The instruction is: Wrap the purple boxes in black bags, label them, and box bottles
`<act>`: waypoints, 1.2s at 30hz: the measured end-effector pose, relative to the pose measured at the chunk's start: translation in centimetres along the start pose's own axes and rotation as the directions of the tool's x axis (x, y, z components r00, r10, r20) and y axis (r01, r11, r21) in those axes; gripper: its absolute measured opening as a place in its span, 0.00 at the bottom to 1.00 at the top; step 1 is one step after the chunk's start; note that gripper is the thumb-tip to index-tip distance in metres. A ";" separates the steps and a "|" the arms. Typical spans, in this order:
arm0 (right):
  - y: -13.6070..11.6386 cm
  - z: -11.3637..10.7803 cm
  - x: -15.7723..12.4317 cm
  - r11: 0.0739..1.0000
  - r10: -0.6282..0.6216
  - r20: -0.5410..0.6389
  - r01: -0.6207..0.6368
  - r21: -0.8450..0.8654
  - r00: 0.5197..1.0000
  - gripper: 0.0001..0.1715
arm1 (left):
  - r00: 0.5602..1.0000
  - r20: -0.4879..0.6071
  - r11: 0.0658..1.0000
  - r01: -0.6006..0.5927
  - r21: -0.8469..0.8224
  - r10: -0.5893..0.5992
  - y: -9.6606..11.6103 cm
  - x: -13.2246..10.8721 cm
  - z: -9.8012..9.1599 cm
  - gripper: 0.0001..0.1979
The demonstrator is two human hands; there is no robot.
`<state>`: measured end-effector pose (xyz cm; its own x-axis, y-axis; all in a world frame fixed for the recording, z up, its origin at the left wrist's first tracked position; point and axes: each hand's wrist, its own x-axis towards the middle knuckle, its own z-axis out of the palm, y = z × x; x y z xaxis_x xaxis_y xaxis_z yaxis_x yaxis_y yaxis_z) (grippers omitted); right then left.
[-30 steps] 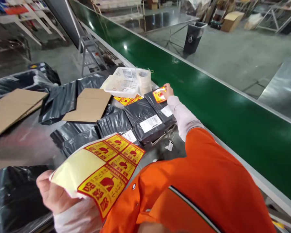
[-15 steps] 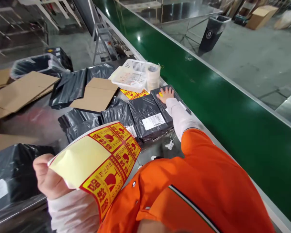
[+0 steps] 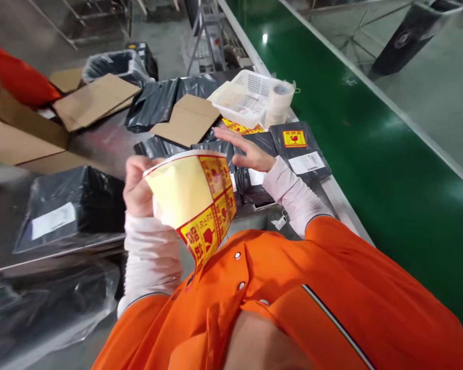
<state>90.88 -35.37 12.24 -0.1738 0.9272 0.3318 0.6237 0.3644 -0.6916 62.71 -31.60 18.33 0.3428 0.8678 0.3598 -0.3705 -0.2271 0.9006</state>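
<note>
My left hand (image 3: 139, 187) grips a curved sheet of stickers (image 3: 200, 205) by its left edge. Red and yellow labels with a broken-glass mark cover its right part, while the upper left is bare pale backing. Above the packages hovers my right hand (image 3: 250, 151), fingers stretched out and apart, holding nothing. To its right lies a black-wrapped package (image 3: 312, 134) bearing one red-yellow sticker (image 3: 294, 139) and a white shipping label (image 3: 306, 163). More black packages stand in a row beside it, partly covered by the sheet and my right hand.
Behind the packages sit a white plastic basket (image 3: 231, 105) and a stack of clear tape rolls (image 3: 281, 103). A green conveyor belt (image 3: 355, 123) runs along the right. Flat cardboard (image 3: 189, 119) and a big black package (image 3: 81, 205) lie left; an orange sleeve (image 3: 19, 72) shows at far left.
My right hand has lifted off the rightmost package and moved left toward the sheet. A sticker now shows flat on that package. The view has shifted left.
</note>
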 end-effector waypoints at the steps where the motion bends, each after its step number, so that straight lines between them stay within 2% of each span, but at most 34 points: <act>1: -1.2 0.6 1.0 0.986 -0.133 -0.001 0.133 0.096 0.991 0.47 | 0.999 0.048 1.000 0.002 -0.014 -0.001 -0.3 0.5 -0.2 0.36; 2: -2.1 1.0 1.8 0.966 -0.196 0.008 0.192 0.172 0.981 0.48 | 0.996 0.088 1.000 0.008 -0.012 -0.007 -0.5 1.1 -0.6 0.36; 4: -3.4 1.8 2.7 0.936 -0.200 0.050 0.176 0.305 0.978 0.41 | 0.992 0.126 0.995 0.010 0.096 -0.023 -0.2 1.8 -2.1 0.34; 5: -3.8 2.0 2.9 0.925 -0.176 0.070 0.140 0.353 0.982 0.36 | 0.994 0.109 0.973 -0.018 0.232 -0.007 0.4 2.0 -3.2 0.31; 6: -4.1 2.1 3.0 0.921 -0.142 0.077 0.103 0.375 0.987 0.31 | 0.997 0.066 0.909 -0.070 0.410 0.046 1.2 1.9 -4.2 0.26; 8: -4.6 2.3 2.7 0.946 -0.061 0.052 0.041 0.323 0.997 0.22 | 0.969 0.022 0.641 -0.180 0.746 0.247 3.6 1.3 -5.7 0.16; 9: -5.0 2.5 2.5 0.963 -0.028 0.028 0.019 0.269 0.999 0.20 | 0.940 0.066 0.496 -0.235 0.836 0.333 4.8 0.7 -5.9 0.16; 10: -5.5 2.8 2.3 0.975 -0.011 0.008 0.009 0.221 1.000 0.20 | 0.918 0.140 0.393 -0.292 0.872 0.371 5.8 0.0 -5.8 0.19; 11: -6.0 3.1 2.0 0.981 -0.012 0.002 0.011 0.195 1.000 0.22 | 0.910 0.229 0.346 -0.351 0.870 0.346 6.5 -0.7 -5.3 0.23; 13: -7.0 4.0 1.5 0.971 -0.057 0.013 0.052 0.231 0.998 0.27 | 0.911 0.379 0.365 -0.412 0.835 0.162 6.6 -1.7 -3.8 0.25; 14: -7.5 4.4 1.1 0.959 -0.089 0.014 0.082 0.273 0.996 0.28 | 0.911 0.408 0.388 -0.399 0.831 0.062 6.0 -2.0 -3.1 0.25; 16: -8.1 5.1 0.3 0.930 -0.138 -0.003 0.130 0.343 0.990 0.26 | 0.914 0.399 0.414 -0.335 0.846 -0.078 4.2 -2.2 -2.4 0.20; 19: -8.3 5.6 -1.2 0.919 -0.160 0.008 0.146 0.365 0.987 0.23 | 0.890 0.426 0.446 -0.319 0.836 -0.161 1.7 -2.4 -2.8 0.15; 22: -8.2 5.6 -2.1 0.944 -0.192 0.034 0.175 0.278 0.981 0.19 | 0.837 0.499 0.557 -0.310 0.770 -0.224 1.0 -2.9 -3.2 0.18; 25: -8.2 5.6 -2.3 0.950 -0.306 0.040 0.302 0.086 0.951 0.14 | 0.824 0.482 0.662 -0.185 0.726 -0.299 1.2 -3.4 -2.9 0.23; 28: -8.4 5.5 -2.3 0.908 -0.405 0.068 0.410 -0.090 0.912 0.13 | 0.814 0.420 0.714 -0.010 0.700 -0.401 1.1 -3.4 -2.7 0.25; 33: -8.8 5.6 -3.0 0.857 -0.429 0.093 0.437 -0.271 0.899 0.20 | 0.716 0.422 0.761 0.236 0.604 -0.557 0.4 -2.8 -3.0 0.22; 36: -8.7 5.8 -3.5 0.840 -0.438 0.072 0.437 -0.322 0.896 0.20 | 0.697 0.369 0.734 0.334 0.592 -0.615 0.5 -2.5 -2.7 0.22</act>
<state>81.65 -41.24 13.36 -0.4842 0.6771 0.5542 0.6931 0.6834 -0.2294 59.35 -32.73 17.22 0.7853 0.5814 -0.2129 0.3535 -0.1387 0.9251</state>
